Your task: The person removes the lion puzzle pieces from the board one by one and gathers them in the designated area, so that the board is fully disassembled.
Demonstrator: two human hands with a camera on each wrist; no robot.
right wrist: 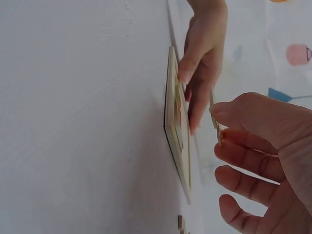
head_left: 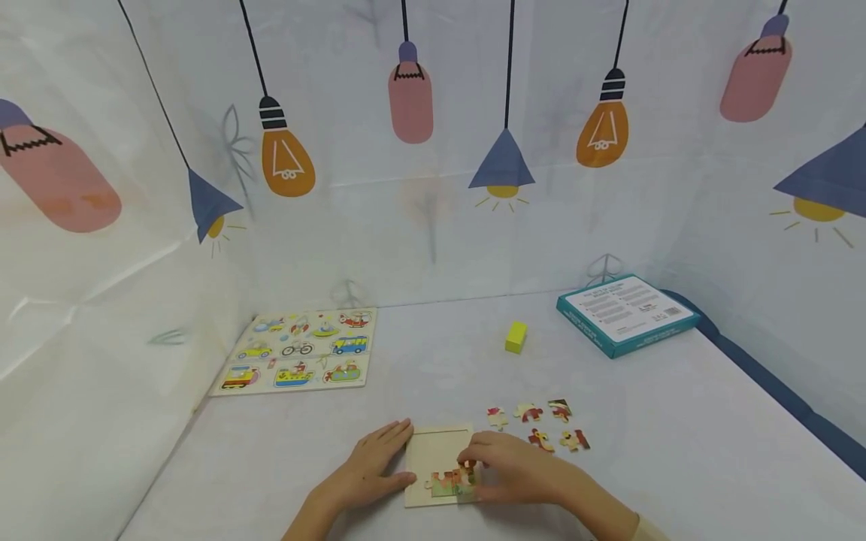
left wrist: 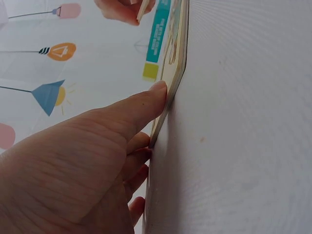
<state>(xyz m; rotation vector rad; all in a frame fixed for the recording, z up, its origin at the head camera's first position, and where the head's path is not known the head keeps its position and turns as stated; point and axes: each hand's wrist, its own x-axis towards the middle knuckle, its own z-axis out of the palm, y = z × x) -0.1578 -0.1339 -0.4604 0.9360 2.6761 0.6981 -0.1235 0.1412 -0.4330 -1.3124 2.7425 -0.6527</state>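
Observation:
A shallow wooden puzzle tray (head_left: pixel 433 451) lies on the white table, with some joined jigsaw pieces (head_left: pixel 443 486) along its lower part. At its left side rests my left hand (head_left: pixel 372 466), fingers stretched out flat and thumb on the tray's edge (left wrist: pixel 170 92). Over the tray's right side, my right hand (head_left: pixel 517 467) pinches a jigsaw piece (right wrist: pixel 214 114) between thumb and fingers. The right wrist view shows that piece raised above the tray, seen edge-on, so its picture is hidden. Several loose jigsaw pieces (head_left: pixel 529 412) lie to the right of the tray, beyond my right hand.
A wooden board with vehicle pictures (head_left: pixel 298 349) lies at the back left. Behind the loose pieces stands a yellow block (head_left: pixel 516 337). A teal and white box (head_left: pixel 628 315) lies at the back right. White sheets printed with lamps (head_left: pixel 433 225) hang around the table.

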